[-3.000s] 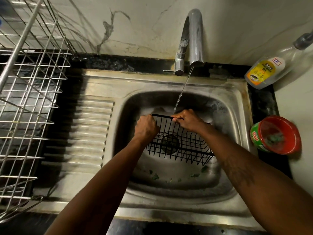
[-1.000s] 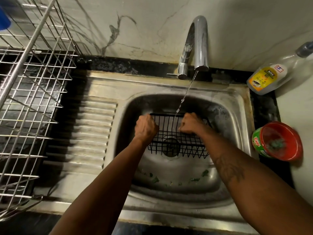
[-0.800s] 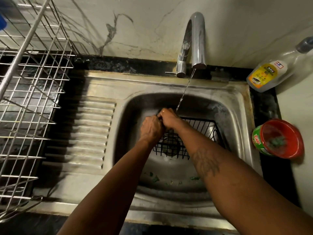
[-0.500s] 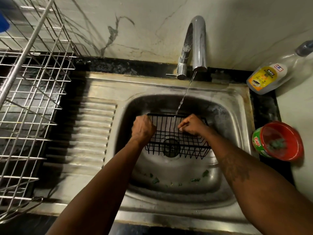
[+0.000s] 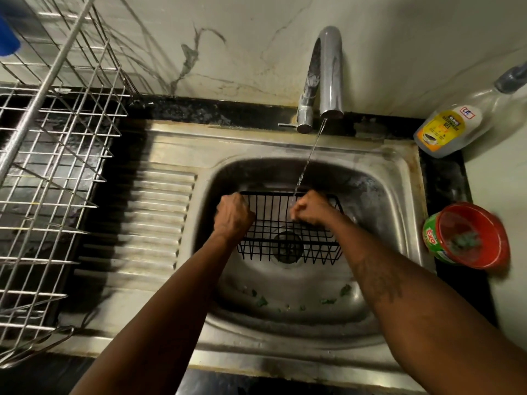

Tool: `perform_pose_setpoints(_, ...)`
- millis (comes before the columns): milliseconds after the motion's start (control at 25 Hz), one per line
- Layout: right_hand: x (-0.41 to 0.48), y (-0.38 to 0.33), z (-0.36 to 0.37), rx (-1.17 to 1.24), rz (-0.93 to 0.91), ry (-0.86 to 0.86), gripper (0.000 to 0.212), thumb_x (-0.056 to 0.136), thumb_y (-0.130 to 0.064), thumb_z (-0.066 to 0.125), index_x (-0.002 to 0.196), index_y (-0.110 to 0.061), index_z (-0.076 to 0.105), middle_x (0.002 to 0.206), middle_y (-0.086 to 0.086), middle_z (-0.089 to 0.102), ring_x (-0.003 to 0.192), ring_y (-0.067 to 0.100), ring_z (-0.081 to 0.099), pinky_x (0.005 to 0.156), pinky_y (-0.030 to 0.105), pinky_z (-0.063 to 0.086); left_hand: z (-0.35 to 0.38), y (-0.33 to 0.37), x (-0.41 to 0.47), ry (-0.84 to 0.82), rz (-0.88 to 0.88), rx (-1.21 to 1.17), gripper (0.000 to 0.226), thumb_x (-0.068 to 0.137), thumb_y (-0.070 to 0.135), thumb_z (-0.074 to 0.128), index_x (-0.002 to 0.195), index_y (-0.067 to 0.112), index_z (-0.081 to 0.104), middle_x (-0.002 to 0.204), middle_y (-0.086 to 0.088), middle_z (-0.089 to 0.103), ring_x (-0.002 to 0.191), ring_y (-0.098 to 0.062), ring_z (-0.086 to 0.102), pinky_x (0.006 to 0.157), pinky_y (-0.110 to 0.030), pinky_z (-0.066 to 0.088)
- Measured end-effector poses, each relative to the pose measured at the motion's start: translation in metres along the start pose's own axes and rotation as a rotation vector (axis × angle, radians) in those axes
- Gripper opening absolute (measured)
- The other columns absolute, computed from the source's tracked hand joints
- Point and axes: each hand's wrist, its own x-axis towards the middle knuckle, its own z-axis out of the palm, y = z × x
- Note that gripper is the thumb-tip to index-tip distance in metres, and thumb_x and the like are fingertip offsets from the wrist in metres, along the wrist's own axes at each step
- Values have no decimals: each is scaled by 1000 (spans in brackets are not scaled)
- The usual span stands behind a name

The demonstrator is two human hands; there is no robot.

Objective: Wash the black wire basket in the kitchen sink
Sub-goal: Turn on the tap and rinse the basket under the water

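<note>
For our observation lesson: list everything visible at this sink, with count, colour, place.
black wire basket: one, black, in the basin under the tap
stainless steel sink: one, grey, in black counter
curved chrome tap: one, silver, behind basin, running
silver wire dish rack: one, silver, far left
clear dishwash gel bottle: one, yellow label, far right
round red tub: one, green label, right of sink
green scraps: several, basin floor
left grip: one bare hand, holds basket's left end
right grip: one bare hand, holds basket's wires
</note>
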Motion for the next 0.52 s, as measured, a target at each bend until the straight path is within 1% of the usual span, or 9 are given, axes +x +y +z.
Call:
perform_pose_setpoints(40, 0, 9, -4, -7, 26, 34, 10, 81, -22, 83, 86, -16, 77, 93, 0, 73, 99, 17, 68, 93, 34, 54, -3, -2, 0, 12, -2, -11, 24, 92, 3, 57, 70, 13, 55, 72, -4, 59, 58, -14, 57, 46, -24, 42)
perform_pose_setpoints(80, 1, 12, -5, -37, 43, 60, 19, 79, -28, 85, 88, -14, 76, 93, 1, 72, 97, 19, 68, 90, 35, 55, -2, -3, -1, 17, 2, -13, 24, 92, 2, 56, 70, 12, 56, 71, -4, 60, 58, -15, 59, 45, -24, 44)
perform_pose_setpoints(160, 1, 2, -5, -148, 79, 104, 41, 78, -37, 86, 103, -11, 67, 103, 4, 64, 96, 21, 62, 87, 36, 55, 1, -2, -3, 9, 5, 1, 23, 91, 2, 57, 70, 10, 57, 72, -5, 62, 58, -17, 60, 46, -25, 47)
perform_pose_setpoints(240, 1, -10, -4, -265, 114, 122, 50, 77, -43, 85, 111, -15, 61, 109, 6, 59, 92, 21, 56, 78, 34, 53, 2, 1, -4, 7, 5, 18, 23, 90, 2, 57, 69, 9, 58, 74, -7, 64, 59, -17, 61, 47, -26, 48)
perform_pose_setpoints(320, 2, -21, 1, -277, 73, 106, 40, 78, -44, 83, 100, -16, 67, 103, 4, 63, 87, 19, 60, 73, 32, 54, 4, 4, -4, 14, 1, 25, 23, 91, 5, 57, 68, 10, 56, 77, -8, 64, 61, -18, 61, 49, -28, 50)
perform_pose_setpoints(360, 0, -30, 4, -276, 26, 66, 32, 81, -41, 81, 96, -15, 71, 99, 4, 64, 88, 19, 63, 74, 33, 57, 6, 8, -5, 4, 8, 28, 22, 91, 9, 59, 69, 11, 55, 79, -9, 64, 64, -19, 62, 53, -31, 54)
perform_pose_setpoints(440, -1, -52, 13, -290, -100, 8, 16, 89, -25, 72, 100, -14, 77, 102, 9, 70, 94, 23, 67, 83, 36, 59, 13, 18, -12, -37, 42, 34, 22, 91, 21, 63, 73, 11, 56, 84, -9, 64, 72, -24, 64, 64, -39, 60)
perform_pose_setpoints(480, -3, -61, 16, -268, -140, 7, 18, 90, -17, 69, 104, -14, 78, 106, 10, 72, 95, 24, 67, 85, 35, 59, 18, 21, -15, -49, 54, 31, 24, 91, 25, 64, 74, 12, 56, 84, -9, 64, 72, -24, 64, 64, -39, 59)
perform_pose_setpoints(520, -4, -65, 18, -212, -155, 0, 21, 90, -12, 68, 107, -16, 79, 107, 9, 73, 95, 24, 67, 83, 33, 59, 20, 22, -17, -54, 53, 27, 26, 93, 27, 63, 73, 13, 55, 81, -7, 63, 69, -22, 63, 58, -36, 55)
